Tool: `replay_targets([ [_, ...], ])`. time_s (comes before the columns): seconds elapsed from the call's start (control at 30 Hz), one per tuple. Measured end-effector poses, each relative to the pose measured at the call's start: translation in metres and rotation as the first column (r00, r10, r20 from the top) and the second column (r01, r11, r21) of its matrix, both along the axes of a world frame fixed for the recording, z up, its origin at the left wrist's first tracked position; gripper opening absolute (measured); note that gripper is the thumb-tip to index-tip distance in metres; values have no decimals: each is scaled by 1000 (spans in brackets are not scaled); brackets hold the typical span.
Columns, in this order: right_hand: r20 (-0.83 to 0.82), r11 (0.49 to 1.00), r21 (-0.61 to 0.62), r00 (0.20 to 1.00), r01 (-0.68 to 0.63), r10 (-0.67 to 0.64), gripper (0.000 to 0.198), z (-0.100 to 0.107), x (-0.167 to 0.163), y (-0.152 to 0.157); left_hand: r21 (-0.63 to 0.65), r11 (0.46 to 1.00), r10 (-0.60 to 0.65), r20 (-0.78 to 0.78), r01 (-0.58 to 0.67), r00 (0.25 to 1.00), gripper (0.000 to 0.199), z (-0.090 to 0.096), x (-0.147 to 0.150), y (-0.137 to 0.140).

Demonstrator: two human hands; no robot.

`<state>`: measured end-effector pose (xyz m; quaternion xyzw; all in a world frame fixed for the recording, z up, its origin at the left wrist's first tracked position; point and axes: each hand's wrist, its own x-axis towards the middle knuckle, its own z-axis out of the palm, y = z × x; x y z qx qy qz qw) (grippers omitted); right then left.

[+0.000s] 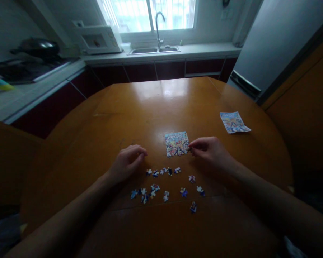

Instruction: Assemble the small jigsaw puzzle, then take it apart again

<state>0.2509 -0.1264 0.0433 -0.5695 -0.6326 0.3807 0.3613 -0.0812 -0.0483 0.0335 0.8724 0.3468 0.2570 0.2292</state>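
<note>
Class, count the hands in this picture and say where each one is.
2: the left hand, to the left of the joined puzzle, and the right hand, at that puzzle's right edge, holding a small piece. No others show.

Brown table [123, 114] with 1 jigsaw [176, 144], loose pieces [184, 192] on its near side, 1 picture sheet [233, 122] to the right.
</note>
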Motion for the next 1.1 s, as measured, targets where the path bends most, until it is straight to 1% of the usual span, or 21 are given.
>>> replay_targets([
  [0.07, -65, 998, -25, 996, 66, -67, 16, -3, 9, 8, -7, 1000, -5, -1, 5, 1000, 17, 0, 0, 0],
  [0.17, -91, 996, -63, 994, 60, -65, 15, -5, 14, 12, -20, 1000, -19, 3, 19, 1000, 17, 1, 1, -1],
  [0.27, -22, 998, -57, 999, 39, -40, 16, -6, 13, 10, -32, 999, -18, 11, 18, 1000, 17, 1, 1, -1],
  [0.4, 113, 999, -36, 993, -30, 34, 17, -5, 13, 8, -36, 999, -15, 14, 16, 1000, 16, 0, 0, -1],
  [0.5, 246, 998, -23, 967, -59, 63, 15, -2, 14, 8, -34, 999, -25, 24, 26, 999, 15, 0, 0, -2],
  [0.6, 332, 997, -17, 940, -73, 75, 16, 1, 11, 7, -34, 998, -48, 33, 49, 998, 15, 2, 2, -3],
  [0.7, 364, 997, -15, 928, -73, 74, 16, 2, 6, 5, -32, 996, -85, 23, 85, 996, 16, 2, 3, -3],
  [0.77, 366, 998, 12, 929, -58, 49, 15, 1, 4, 5, -31, 995, -99, 21, 99, 995, 15, 1, 3, -2],
  [0.9, 369, 995, 82, 929, -60, 26, 12, -5, 2, 6, -32, 993, -110, 20, 110, 994, 15, 0, 2, -1],
  [1.1, 404, 990, 115, 914, -84, 31, 12, -12, 2, 8, -35, 992, -123, 28, 124, 992, 15, 0, 2, -1],
])
